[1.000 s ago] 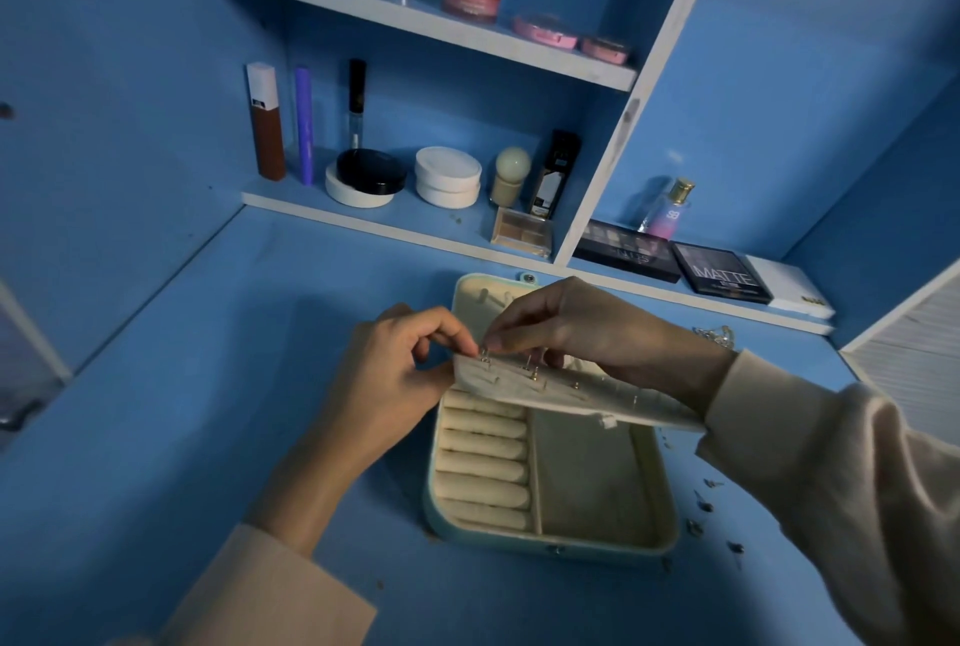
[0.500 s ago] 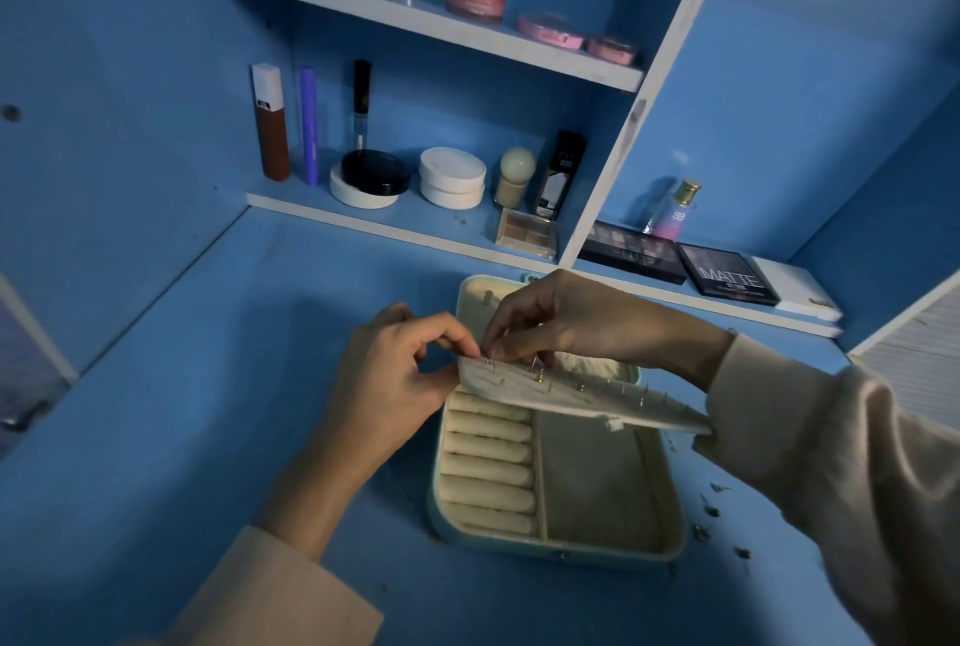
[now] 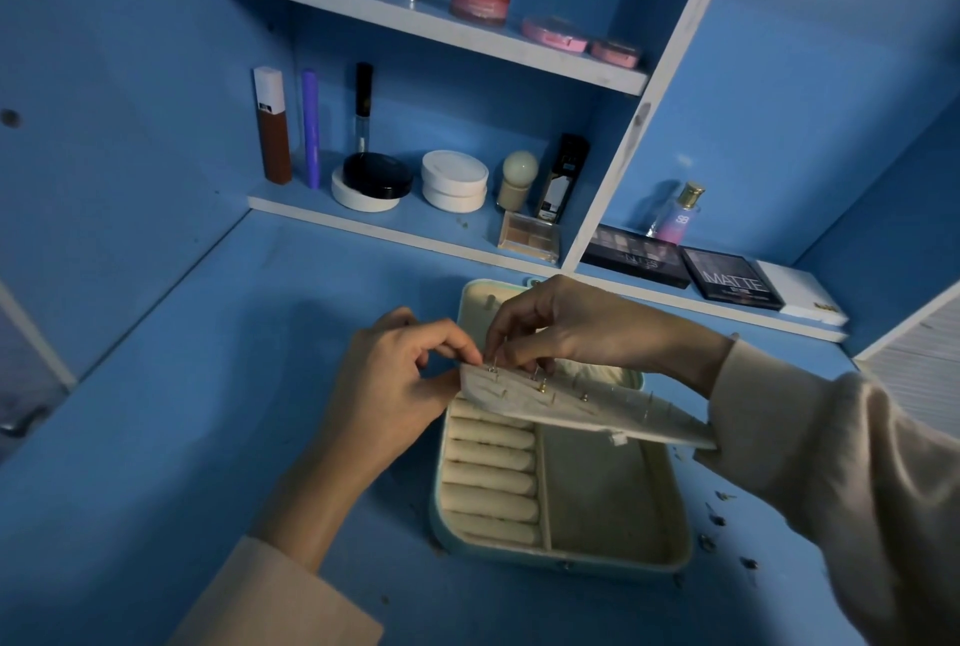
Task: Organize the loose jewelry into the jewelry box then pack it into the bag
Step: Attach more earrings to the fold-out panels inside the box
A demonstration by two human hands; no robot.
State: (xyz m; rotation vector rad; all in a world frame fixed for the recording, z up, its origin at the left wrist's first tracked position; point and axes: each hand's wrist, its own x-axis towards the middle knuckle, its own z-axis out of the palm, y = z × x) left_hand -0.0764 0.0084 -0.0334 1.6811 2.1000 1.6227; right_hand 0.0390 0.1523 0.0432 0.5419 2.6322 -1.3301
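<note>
A pale green jewelry box [image 3: 566,559] lies open on the blue desk, with cream ring rolls on its left side and a bare compartment on the right. Above it a cream earring panel [image 3: 576,409] is held up, tilted, with several earring posts sticking through it. My left hand [image 3: 395,385] pinches the panel's left corner. My right hand [image 3: 576,328] reaches over the panel and pinches a small earring [image 3: 493,367] at its upper left corner. Several loose earrings [image 3: 719,520] lie on the desk right of the box. No bag is in view.
Shelves at the back carry cosmetics: round compacts [image 3: 454,180], tubes, a perfume bottle [image 3: 678,214] and flat palettes [image 3: 732,281]. A white slatted surface [image 3: 919,364] sits at the right edge. Bare blue desk [image 3: 218,411] lies left of the box.
Both hands stay at the panel's upper left corner. My right fingers have shifted slightly over the earring there. The view has tipped down a little.
</note>
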